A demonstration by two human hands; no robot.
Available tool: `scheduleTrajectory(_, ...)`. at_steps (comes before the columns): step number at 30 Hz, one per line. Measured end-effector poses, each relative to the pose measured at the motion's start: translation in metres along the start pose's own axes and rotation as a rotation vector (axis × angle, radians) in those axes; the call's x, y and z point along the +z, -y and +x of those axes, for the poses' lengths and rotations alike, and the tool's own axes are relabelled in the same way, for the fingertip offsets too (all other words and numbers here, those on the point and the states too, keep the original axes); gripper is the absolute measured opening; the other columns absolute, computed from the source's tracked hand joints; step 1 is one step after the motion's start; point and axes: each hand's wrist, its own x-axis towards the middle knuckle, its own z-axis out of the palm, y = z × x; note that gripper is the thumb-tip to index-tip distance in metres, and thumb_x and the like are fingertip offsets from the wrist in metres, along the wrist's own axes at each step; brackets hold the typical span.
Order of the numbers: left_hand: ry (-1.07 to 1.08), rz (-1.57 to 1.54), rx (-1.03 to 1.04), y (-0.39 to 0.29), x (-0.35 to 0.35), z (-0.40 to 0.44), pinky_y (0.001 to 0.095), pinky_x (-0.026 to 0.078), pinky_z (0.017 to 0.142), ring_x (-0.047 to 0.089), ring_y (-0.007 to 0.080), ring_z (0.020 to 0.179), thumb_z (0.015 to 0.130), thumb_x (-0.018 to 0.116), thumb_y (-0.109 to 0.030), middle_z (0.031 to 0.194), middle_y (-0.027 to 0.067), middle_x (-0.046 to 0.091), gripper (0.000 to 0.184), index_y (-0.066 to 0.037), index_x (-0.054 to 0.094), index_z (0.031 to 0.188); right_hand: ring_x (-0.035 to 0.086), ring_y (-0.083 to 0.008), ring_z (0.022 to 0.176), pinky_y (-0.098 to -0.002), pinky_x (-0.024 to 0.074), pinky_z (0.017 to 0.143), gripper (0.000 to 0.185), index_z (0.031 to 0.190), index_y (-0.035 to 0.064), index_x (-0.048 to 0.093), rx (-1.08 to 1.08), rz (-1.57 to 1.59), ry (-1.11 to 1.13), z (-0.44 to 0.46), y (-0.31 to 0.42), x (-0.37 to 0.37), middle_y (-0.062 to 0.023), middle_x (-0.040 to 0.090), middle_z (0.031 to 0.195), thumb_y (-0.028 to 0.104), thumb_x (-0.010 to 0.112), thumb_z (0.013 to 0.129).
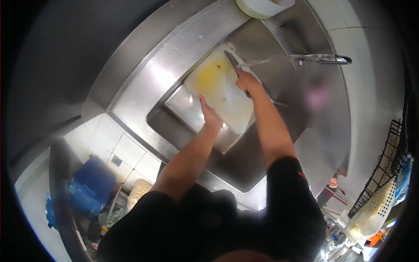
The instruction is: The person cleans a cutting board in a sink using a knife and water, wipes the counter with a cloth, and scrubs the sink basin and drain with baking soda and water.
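Closest to the person, dark sleeves [283,177] give way to bare forearms [276,131] reaching out over the sink [235,172]. The left hand [211,117] is the nearer of the two, low on the near-left edge of the white board [233,115]. From where I stand its thumb shows at that edge, but the other fingers are hidden, so I can't tell how firmly they grip, if at all. A metal tray [176,102] sits in the basin, partly under the board.

The board lies in the sink, its long axis slanting from far left to near right, with a yellow patch [208,77] toward its far end. Across it from the left hand, the right hand [248,83] has its fingers wrapped round the handle of a knife [232,61]. The blade points away from the person and to the left, set along the far-right side of the board, roughly in line with its long edge. Board and knife thus run much the same way, one hand on either side.

Farther off, water [273,59] streams leftward from the tap [342,59] toward the blade, and a pale bowl [262,11] stands beyond the board.
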Motion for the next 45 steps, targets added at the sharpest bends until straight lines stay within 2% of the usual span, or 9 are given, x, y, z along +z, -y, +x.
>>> scheduleTrajectory(2, -0.064, -0.002, 0.028, -0.007, 0.005, 0.002, 0.0494, 0.032, 0.112, 0.042, 0.0318, 0.134, 0.094, 0.029, -0.073, 0.147, 0.0065, 0.044, 0.080, -0.017, 0.033, 0.151, 0.060, -0.0414, 0.112, -0.0457, 0.0477, 0.095, 0.075, 0.152, 0.0132, 0.033, 0.177, -0.007, 0.281, -0.106, 0.042, -0.034, -0.0278, 0.061, 0.122, 0.007, 0.054, 0.080)
scheduleTrajectory(6, -0.047, -0.162, 0.000, 0.000, -0.021, 0.011, 0.0514, 0.030, 0.114, 0.040, 0.0329, 0.136, 0.097, 0.017, -0.070, 0.150, 0.0079, 0.042, 0.078, -0.017, 0.031, 0.152, 0.057, -0.0419, 0.118, -0.0441, 0.0441, 0.102, 0.074, 0.152, 0.0160, 0.033, -0.016, -0.094, 0.211, -0.266, 0.039, -0.017, -0.0287, 0.057, 0.128, 0.007, 0.055, 0.082)
scheduleTrajectory(12, 0.041, -0.129, -0.037, 0.001, -0.033, 0.016, 0.0543, 0.033, 0.112, 0.043, 0.0329, 0.135, 0.099, 0.008, -0.064, 0.149, 0.0093, 0.043, 0.074, -0.017, 0.031, 0.151, 0.065, -0.0402, 0.100, -0.0470, 0.0508, 0.086, 0.072, 0.152, 0.0127, 0.032, 0.062, -0.052, 0.146, -0.028, 0.020, -0.009, -0.0271, 0.066, 0.110, 0.010, 0.051, 0.082)
scheduleTrajectory(20, -0.021, -0.064, -0.081, 0.007, -0.055, 0.035, 0.0552, 0.036, 0.110, 0.046, 0.0333, 0.130, 0.100, 0.010, -0.064, 0.143, 0.0101, 0.047, 0.073, -0.016, 0.037, 0.147, 0.058, -0.0408, 0.118, -0.0421, 0.0450, 0.101, 0.077, 0.153, 0.0204, 0.031, -0.089, -0.101, 0.215, -0.263, 0.040, -0.017, -0.0262, 0.061, 0.125, 0.006, 0.054, 0.081)
scheduleTrajectory(27, 0.124, -0.162, -0.013, 0.006, -0.045, 0.018, 0.0576, 0.032, 0.112, 0.041, 0.0356, 0.134, 0.099, 0.009, -0.065, 0.148, 0.0116, 0.041, 0.075, -0.016, 0.034, 0.150, 0.068, -0.0355, 0.100, -0.0438, 0.0511, 0.086, 0.084, 0.151, 0.0109, 0.034, 0.214, 0.034, 0.234, -0.040, 0.062, -0.042, -0.0251, 0.068, 0.111, 0.006, 0.059, 0.071)
scheduleTrajectory(34, -0.050, -0.110, -0.084, 0.000, -0.047, 0.024, 0.0550, 0.029, 0.115, 0.039, 0.0344, 0.136, 0.100, 0.010, -0.061, 0.148, 0.0117, 0.040, 0.071, -0.015, 0.035, 0.149, 0.059, -0.0371, 0.117, -0.0425, 0.0428, 0.103, 0.081, 0.152, 0.0199, 0.035, 0.001, -0.006, 0.283, -0.244, 0.077, -0.016, -0.0238, 0.064, 0.123, 0.004, 0.058, 0.077)
scheduleTrajectory(38, -0.072, -0.098, -0.013, -0.005, -0.030, 0.014, 0.0555, 0.029, 0.114, 0.037, 0.0351, 0.137, 0.100, 0.012, -0.063, 0.149, 0.0106, 0.040, 0.071, -0.016, 0.036, 0.148, 0.070, -0.0364, 0.079, -0.0447, 0.0545, 0.072, 0.079, 0.153, 0.0164, 0.032, -0.084, -0.069, 0.152, -0.107, 0.059, 0.006, -0.0268, 0.069, 0.101, 0.004, 0.048, 0.077)
scheduleTrajectory(40, -0.169, -0.131, -0.129, -0.010, -0.033, 0.009, 0.0491, 0.031, 0.115, 0.037, 0.0314, 0.138, 0.102, 0.013, -0.061, 0.151, 0.0076, 0.039, 0.070, -0.014, 0.033, 0.151, 0.069, -0.0397, 0.084, -0.0448, 0.0537, 0.076, 0.080, 0.153, 0.0146, 0.030, 0.106, -0.043, 0.186, -0.072, 0.090, -0.030, -0.0261, 0.069, 0.098, 0.003, 0.050, 0.077)
scheduleTrajectory(45, -0.097, -0.149, -0.052, -0.004, -0.044, 0.020, 0.0493, 0.023, 0.118, 0.032, 0.0304, 0.142, 0.101, 0.013, -0.062, 0.154, 0.0082, 0.035, 0.072, -0.014, 0.030, 0.152, 0.062, -0.0402, 0.109, -0.0440, 0.0482, 0.094, 0.076, 0.152, 0.0199, 0.034, -0.186, -0.115, 0.166, -0.216, 0.075, -0.001, -0.0254, 0.064, 0.119, 0.004, 0.054, 0.081)
